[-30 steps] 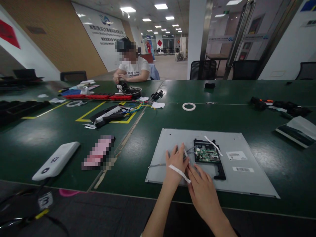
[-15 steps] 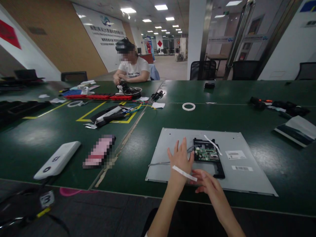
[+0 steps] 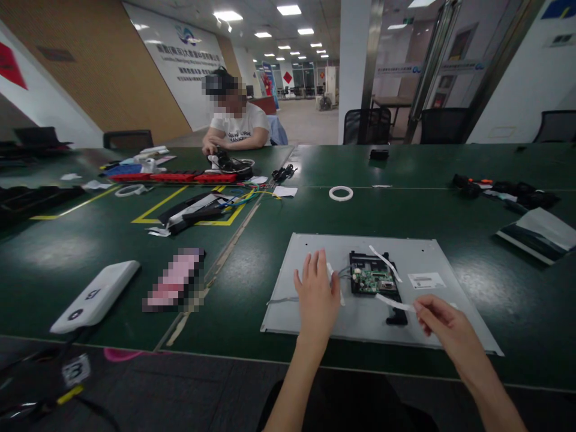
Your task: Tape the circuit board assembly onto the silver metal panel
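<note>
A pale grey flat panel (image 3: 288,252) lies on the table in front of me. On it sits a black frame (image 3: 398,316) with a green circuit board (image 3: 372,281); grey cables (image 3: 344,273) run left from it. My left hand (image 3: 317,297) rests over the panel's left part, fingers stretched, covering part of the cables. A white tape strip (image 3: 342,294) shows beside its thumb. My right hand (image 3: 443,321) pinches the end of another white tape strip (image 3: 393,303), held out above the frame's lower part. One more tape strip (image 3: 384,263) lies across the frame's top right.
A tape roll (image 3: 341,193) lies beyond the panel. To the left are a white handheld device (image 3: 96,297) and a blurred pink object (image 3: 175,279). A black pouch-like item (image 3: 193,213) with coloured wires lies farther back. Across the table sits a person (image 3: 238,126); a packet (image 3: 540,234) is at right.
The white tape strip has come off the back of my left wrist and is now in my right hand, which has moved right. My left hand has shifted slightly left, uncovering a strip by its thumb.
</note>
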Demonstrator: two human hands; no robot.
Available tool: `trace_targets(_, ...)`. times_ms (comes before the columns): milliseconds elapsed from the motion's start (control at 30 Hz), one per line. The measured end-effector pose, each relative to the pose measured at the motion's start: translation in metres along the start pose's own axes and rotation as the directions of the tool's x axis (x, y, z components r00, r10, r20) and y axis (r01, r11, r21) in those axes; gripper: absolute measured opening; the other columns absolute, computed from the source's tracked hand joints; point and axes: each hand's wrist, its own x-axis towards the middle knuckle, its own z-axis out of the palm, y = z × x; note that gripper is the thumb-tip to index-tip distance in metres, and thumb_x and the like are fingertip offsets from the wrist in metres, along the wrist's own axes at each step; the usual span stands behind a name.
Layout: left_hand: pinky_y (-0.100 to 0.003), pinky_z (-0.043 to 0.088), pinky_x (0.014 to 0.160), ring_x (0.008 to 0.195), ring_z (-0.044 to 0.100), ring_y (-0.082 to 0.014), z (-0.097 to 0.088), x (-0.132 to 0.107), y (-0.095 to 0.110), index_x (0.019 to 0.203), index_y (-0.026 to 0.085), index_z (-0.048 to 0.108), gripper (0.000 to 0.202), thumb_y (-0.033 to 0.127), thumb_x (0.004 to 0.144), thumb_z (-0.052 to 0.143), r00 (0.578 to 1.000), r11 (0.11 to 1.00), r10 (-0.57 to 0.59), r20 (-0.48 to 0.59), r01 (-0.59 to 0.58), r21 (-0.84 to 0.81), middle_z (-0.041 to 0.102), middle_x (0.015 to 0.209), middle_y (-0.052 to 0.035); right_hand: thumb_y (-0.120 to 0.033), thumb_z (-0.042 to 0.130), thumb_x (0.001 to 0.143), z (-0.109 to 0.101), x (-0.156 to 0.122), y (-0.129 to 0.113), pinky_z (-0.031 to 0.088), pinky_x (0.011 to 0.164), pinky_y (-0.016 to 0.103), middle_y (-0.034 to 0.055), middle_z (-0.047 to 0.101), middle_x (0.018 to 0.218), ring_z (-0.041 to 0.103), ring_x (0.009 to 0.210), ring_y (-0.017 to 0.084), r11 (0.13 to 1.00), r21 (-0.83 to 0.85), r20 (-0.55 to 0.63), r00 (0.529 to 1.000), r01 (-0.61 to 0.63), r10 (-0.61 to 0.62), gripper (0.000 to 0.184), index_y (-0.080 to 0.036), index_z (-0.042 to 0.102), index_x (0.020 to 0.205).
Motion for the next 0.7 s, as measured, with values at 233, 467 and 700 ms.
trace_targets(233, -0.039, 0.033, 0.11, 0.133, 0.035, -0.0188, 0.007, -0.043, 0.036, 0.136, 0.015, 0.037, 0.044, 0.017, 0.091, 0.035, 0.969, 0.923, 0.247, 0.02, -0.229, -0.309, 0.044, 0.139, -0.0108, -0.051, 0.054, 0.08, -0.02, 0.031, 0.01, 0.037, 0.056, 0.022, 0.0002, 0.05, 0.065, 0.046, 0.061, 0.014, 0.973, -0.223, 0.097, 0.995, 0.058, -0.037, 0.037, -0.015, 0.059, 0.079)
trace_targets(467, -0.043, 0.03, 0.112, 0.135, 0.031, -0.0191, 0.029, -0.078, 0.07, 0.14, 0.016, 0.033, 0.047, 0.021, 0.093, 0.036, 0.91, 0.898, 0.384, 0.158, -0.328, -0.294, 0.039, 0.144, -0.0063, -0.05, 0.046, 0.083, -0.015, 0.034, 0.024, 0.041, 0.066, 0.025, 0.0032, 0.061, 0.08, 0.055, 0.077, 0.019, 0.881, -0.456, 0.073, 0.992, 0.129, -0.108, 0.037, -0.016, 0.062, 0.083)
trace_targets(700, -0.044, 0.033, 0.11, 0.137, 0.029, -0.0213, 0.047, -0.087, 0.07, 0.141, 0.016, 0.033, 0.049, 0.032, 0.094, 0.036, 0.912, 0.918, 0.386, 0.14, -0.364, -0.155, 0.033, 0.148, -0.0054, -0.046, 0.042, 0.085, -0.009, 0.032, 0.023, 0.04, 0.064, 0.026, 0.0023, 0.061, 0.075, 0.057, 0.069, 0.018, 0.792, -0.595, 0.001, 0.985, 0.137, -0.17, 0.033, -0.018, 0.06, 0.083)
